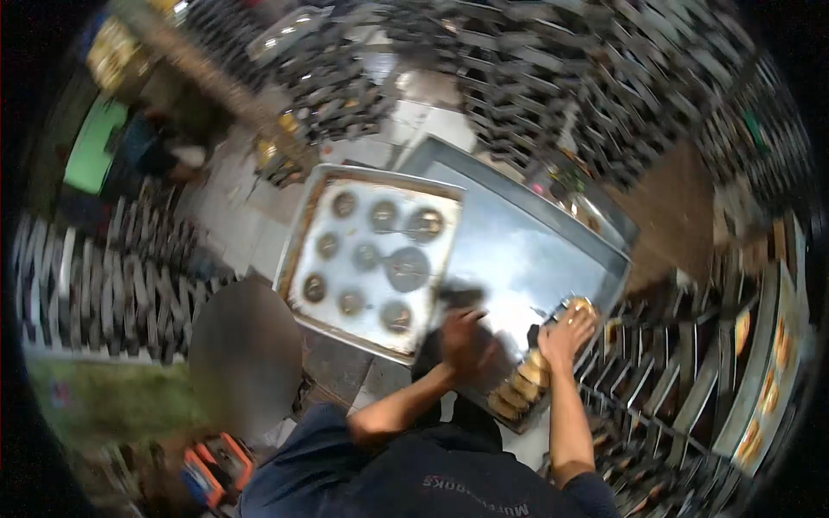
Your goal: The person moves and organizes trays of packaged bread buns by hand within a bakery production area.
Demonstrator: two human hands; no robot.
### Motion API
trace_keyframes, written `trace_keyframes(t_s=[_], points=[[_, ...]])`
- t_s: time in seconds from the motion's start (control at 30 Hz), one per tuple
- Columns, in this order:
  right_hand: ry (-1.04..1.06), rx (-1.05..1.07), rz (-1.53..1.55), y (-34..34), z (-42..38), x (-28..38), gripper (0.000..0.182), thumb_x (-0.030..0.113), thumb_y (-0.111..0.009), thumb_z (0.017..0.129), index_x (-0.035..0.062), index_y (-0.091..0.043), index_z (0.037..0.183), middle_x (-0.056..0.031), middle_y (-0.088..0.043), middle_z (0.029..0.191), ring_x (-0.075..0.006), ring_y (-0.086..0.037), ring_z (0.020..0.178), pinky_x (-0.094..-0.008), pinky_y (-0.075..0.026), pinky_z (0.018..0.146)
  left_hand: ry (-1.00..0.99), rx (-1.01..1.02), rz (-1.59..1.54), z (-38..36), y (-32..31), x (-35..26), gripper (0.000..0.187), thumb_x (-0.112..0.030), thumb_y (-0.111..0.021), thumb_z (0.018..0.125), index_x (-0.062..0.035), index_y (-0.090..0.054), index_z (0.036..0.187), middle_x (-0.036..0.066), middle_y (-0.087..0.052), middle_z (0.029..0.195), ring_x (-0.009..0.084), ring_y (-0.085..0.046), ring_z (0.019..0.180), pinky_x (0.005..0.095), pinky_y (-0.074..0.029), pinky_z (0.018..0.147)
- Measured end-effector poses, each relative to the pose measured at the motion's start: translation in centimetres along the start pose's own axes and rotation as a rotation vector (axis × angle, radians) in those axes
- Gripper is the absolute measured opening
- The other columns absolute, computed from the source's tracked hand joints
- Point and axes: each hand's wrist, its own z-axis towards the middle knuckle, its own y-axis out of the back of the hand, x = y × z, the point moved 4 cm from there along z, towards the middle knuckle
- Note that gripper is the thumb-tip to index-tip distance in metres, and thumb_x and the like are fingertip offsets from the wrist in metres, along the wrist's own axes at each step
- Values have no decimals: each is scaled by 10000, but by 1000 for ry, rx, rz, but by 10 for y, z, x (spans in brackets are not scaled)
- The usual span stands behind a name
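Note:
Over the near part of a large metal tray (509,233), my left hand (467,344) hovers with its fingers apart; blur hides their exact shape, and nothing shows in it. My right hand (567,335) reaches to the tray's right side, its fingers over a round golden bun (580,306). A row of several golden buns (522,386) lies below that hand along the tray's near right edge. Left of the large tray, overlapping its edge, is a smaller stained baking tray (345,255) with round brown marks on its surface.
Racks of stacked trays (527,78) stand at the back and on both sides. At the right, a rack tray (760,380) holds more buns. A wooden beam (216,78) crosses the upper left. An orange and blue object (218,470) lies at the lower left.

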Motion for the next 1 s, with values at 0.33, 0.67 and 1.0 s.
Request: trace_keyframes(t_s=[0.33, 0.67, 1.0], points=[[243, 675, 1587, -60, -101, 303, 717, 496, -465, 922, 28, -294, 1438, -128, -377, 1428, -263, -400, 1283, -388, -301, 1058, 1117, -314, -644, -137, 156, 225, 691, -400, -624, 817, 82, -390, 1253, 199, -457, 1263, 231, -447, 1128, 355, -329, 991], [555, 102, 313, -65, -145, 506, 677, 320, -600, 827, -30, -372, 1359, -296, -441, 1300, -432, -486, 1137, -462, -383, 973, 1820, -500, -759, -154, 269, 594, 280, -322, -552, 755, -76, -545, 888, 124, -528, 1047, 308, -533, 976, 467, -439, 811], [547, 74, 141, -86, -138, 519, 630, 228, -576, 674, -106, -476, 1198, -361, -462, 1216, -502, -509, 1057, -472, -437, 898, 2082, -601, -474, -370, 78, 857, 213, -240, -539, 852, -35, -548, 908, 117, -553, 880, 241, -536, 818, 392, -456, 673]])
